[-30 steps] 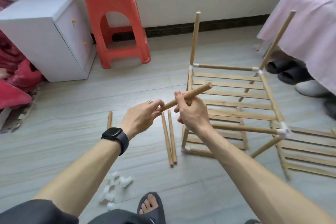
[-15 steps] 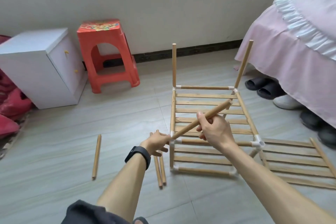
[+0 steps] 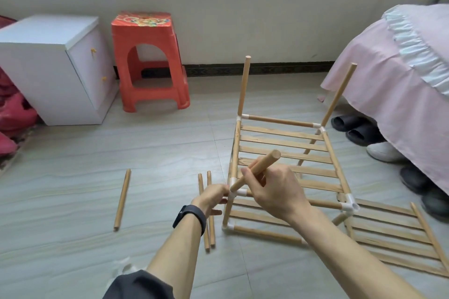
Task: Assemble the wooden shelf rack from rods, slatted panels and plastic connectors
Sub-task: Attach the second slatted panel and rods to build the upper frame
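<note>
The rod (image 3: pixel 257 168) is tilted, its lower end meeting the white connector (image 3: pixel 237 193) at the near-left corner of the half-built rack (image 3: pixel 303 156) and its top end leaning away over the slats. The right hand (image 3: pixel 274 192) is wrapped around the rod's lower half, and the left hand (image 3: pixel 213 198) pinches the connector to steady that corner. The rod looks light, stiff and smooth. A grip low down, close to the socket, should give the best control for pushing it in straight, and the plastic joint is probably the weak part if levered sideways. Just left of the rack, two spare rods (image 3: pixel 209 182) lie side by side on the floor, with a single rod (image 3: pixel 122 199) farther left. A loose slatted panel (image 3: pixel 393 233) lies flat to the rack's right. Beyond the rack's left side stand a red stool (image 3: pixel 148 60) and a white cabinet (image 3: pixel 48 68), and a pink-covered bed (image 3: pixel 401 68) is to its right.
</note>
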Motion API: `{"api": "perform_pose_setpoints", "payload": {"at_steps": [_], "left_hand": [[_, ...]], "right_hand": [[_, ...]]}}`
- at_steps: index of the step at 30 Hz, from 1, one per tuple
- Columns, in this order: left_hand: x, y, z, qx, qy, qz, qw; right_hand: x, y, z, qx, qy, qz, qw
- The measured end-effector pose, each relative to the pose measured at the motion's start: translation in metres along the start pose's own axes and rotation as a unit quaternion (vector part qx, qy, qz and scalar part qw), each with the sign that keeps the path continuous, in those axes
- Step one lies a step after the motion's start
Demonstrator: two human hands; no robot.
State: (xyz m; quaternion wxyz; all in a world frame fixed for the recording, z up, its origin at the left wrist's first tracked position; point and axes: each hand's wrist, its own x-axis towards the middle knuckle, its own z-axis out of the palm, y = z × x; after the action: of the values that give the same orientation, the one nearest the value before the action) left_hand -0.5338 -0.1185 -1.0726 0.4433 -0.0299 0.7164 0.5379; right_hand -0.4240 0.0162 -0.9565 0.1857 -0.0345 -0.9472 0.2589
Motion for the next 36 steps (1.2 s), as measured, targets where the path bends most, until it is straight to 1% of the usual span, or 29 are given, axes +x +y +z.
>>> {"api": "perform_pose_setpoints", "payload": {"at_steps": [1, 4, 7, 10, 17, 20, 22, 24, 26, 28, 30, 32, 34, 36], "left_hand": [[0.001, 0.002, 0.0, 0.006, 0.0, 0.001, 1.0], [-0.002, 0.006, 0.0, 0.019, 0.002, -0.005, 1.0], [-0.007, 0.006, -0.002, -0.016, -0.027, 0.0, 1.0], [-0.009, 0.007, -0.007, -0.004, -0.048, 0.004, 0.999], [-0.013, 0.015, -0.009, 0.001, -0.024, -0.005, 1.0], [-0.03, 0.035, -0.015, 0.028, 0.0, 0.011, 1.0], [-0.051, 0.065, -0.019, 0.033, 0.028, 0.068, 0.997], [-0.077, 0.105, -0.019, 0.027, 0.045, 0.156, 0.986], [-0.106, 0.144, -0.014, 0.019, 0.028, 0.25, 0.968], [-0.13, 0.17, -0.003, 0.028, 0.004, 0.318, 0.948], [-0.143, 0.177, 0.013, 0.047, 0.01, 0.355, 0.934], [-0.144, 0.172, 0.031, 0.055, 0.07, 0.381, 0.92], [-0.138, 0.163, 0.042, 0.009, 0.12, 0.408, 0.905], [-0.133, 0.159, 0.044, -0.04, 0.124, 0.431, 0.893]], "right_hand": [[0.0, -0.004, 0.002, -0.009, -0.01, -0.01, 1.0], [0.015, -0.007, 0.0, -0.023, -0.018, 0.014, 0.999], [0.033, -0.009, -0.004, -0.028, -0.055, 0.034, 0.998], [0.043, -0.013, 0.003, -0.025, -0.072, 0.046, 0.996], [0.054, -0.022, 0.017, -0.035, -0.058, 0.038, 0.997], [0.052, -0.019, 0.016, -0.019, -0.087, 0.07, 0.994], [0.046, -0.016, 0.018, -0.015, -0.13, 0.094, 0.987], [0.041, -0.012, 0.023, -0.011, -0.152, 0.121, 0.981], [0.04, -0.01, 0.028, -0.015, -0.153, 0.136, 0.979], [0.041, -0.01, 0.029, -0.007, -0.156, 0.143, 0.977], [0.043, -0.009, 0.027, 0.0, -0.166, 0.13, 0.978], [0.045, -0.003, 0.023, -0.031, -0.205, 0.102, 0.973], [0.042, 0.008, 0.019, -0.076, -0.252, 0.092, 0.96], [0.033, 0.027, 0.015, -0.115, -0.279, 0.11, 0.947]]}}
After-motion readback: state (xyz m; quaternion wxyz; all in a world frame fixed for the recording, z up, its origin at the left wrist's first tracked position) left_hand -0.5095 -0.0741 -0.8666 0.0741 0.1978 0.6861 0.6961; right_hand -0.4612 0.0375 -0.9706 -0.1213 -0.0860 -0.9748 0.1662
